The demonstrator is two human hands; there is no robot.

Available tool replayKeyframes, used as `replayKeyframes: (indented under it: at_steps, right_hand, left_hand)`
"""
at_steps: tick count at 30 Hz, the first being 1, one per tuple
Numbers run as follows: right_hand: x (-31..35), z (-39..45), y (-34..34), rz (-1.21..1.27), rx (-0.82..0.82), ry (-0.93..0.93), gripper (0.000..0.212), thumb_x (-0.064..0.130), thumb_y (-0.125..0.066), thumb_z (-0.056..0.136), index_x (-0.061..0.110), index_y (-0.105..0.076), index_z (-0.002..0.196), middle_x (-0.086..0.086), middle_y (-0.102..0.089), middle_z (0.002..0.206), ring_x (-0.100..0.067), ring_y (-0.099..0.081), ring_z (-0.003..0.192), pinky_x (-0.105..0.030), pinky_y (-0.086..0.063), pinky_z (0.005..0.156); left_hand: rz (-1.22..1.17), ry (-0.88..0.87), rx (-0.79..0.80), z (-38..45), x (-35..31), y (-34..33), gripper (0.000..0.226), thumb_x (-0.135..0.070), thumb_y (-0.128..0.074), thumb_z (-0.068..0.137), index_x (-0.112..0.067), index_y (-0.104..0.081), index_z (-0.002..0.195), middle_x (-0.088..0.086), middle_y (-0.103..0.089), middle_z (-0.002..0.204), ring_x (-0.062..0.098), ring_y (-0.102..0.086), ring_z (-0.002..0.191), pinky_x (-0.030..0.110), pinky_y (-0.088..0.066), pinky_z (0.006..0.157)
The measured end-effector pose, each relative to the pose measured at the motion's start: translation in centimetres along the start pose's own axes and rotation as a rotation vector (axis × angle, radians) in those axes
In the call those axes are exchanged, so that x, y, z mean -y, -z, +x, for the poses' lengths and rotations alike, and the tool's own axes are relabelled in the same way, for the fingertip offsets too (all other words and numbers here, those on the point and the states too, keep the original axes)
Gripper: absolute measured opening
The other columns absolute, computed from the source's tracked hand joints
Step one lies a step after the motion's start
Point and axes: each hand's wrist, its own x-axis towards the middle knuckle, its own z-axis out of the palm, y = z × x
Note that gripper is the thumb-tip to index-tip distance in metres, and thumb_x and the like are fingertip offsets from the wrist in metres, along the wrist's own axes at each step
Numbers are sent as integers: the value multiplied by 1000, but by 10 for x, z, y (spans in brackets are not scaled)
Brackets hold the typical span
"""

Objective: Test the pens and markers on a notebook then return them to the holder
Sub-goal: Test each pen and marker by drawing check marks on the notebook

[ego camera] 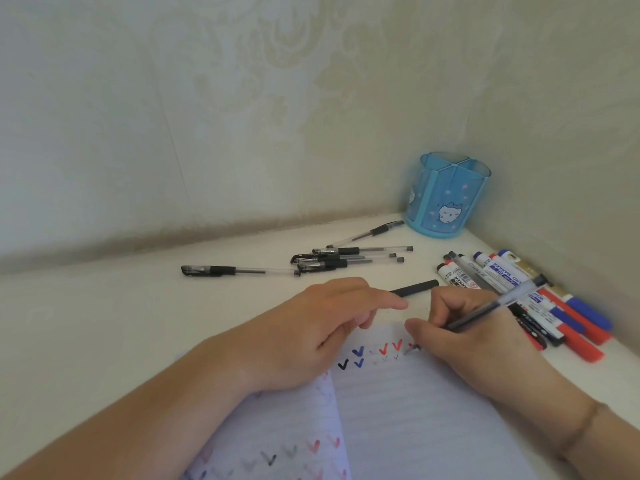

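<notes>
Two hands over the notebook (415,410): the right hand (474,344) pinches a clear gel pen (485,308), tip at the row of ticks (377,353), while the left hand (322,327) rests relaxed on the page with fingers loose, steadying it. The blue holder (446,195) stands empty in the counter (104,323) corner. I'd advise light pressure, one short tick, page held flat.
</notes>
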Motion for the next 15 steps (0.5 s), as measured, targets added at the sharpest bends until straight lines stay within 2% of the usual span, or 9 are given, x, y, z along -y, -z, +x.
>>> replayKeyframes:
  at_steps: [3,7,10,12,13,15]
  right_hand:
    - [0,1,-1,14,8,-14,36,1,-75,73,-1,-46,52,-9,-45,43,-5,-31,39,-14,-24,38]
    - [0,1,1,5,6,-22,33,0,-73,74,-1,-47,53,-19,-50,48,-10,-34,41,-18,-27,39]
    - [0,2,2,-2,-12,-21,34,2,-73,76,2,-46,56,-20,-46,51,-13,-37,46,-23,-29,43]
    - [0,2,1,62,-43,-40,37,6,-78,75,4,-47,55,-11,-44,44,-13,-35,42,-22,-28,40]
    - [1,1,2,169,-50,-59,38,13,-81,71,7,-48,55,-7,-44,42,-14,-33,40,-21,-27,38]
    - [9,-3,8,395,-39,-65,41,34,-87,59,13,-52,57,-3,-44,43,-16,-31,41,-18,-25,39]
  left_hand:
    - [21,-44,-31,2,3,-1,53,11,-45,94,-22,-56,134,-6,-52,90,13,-51,84,21,-44,79]
    - [7,-47,-49,3,5,-2,52,10,-50,93,-22,-58,134,-13,-51,89,3,-53,83,12,-42,81]
    - [-42,40,-63,4,1,-1,42,-8,-58,96,-29,-55,133,-12,-65,91,-5,-58,83,6,-41,79]
    - [-139,166,-62,5,-3,0,33,-20,-65,92,-38,-52,118,-16,-71,90,-5,-62,85,9,-43,77]
    - [-176,203,-73,5,-4,1,28,-23,-68,90,-37,-51,108,-17,-72,90,-3,-64,87,13,-45,79]
    - [-203,228,-121,5,-6,2,23,-24,-74,85,-31,-53,93,-15,-74,88,-7,-65,86,11,-45,77]
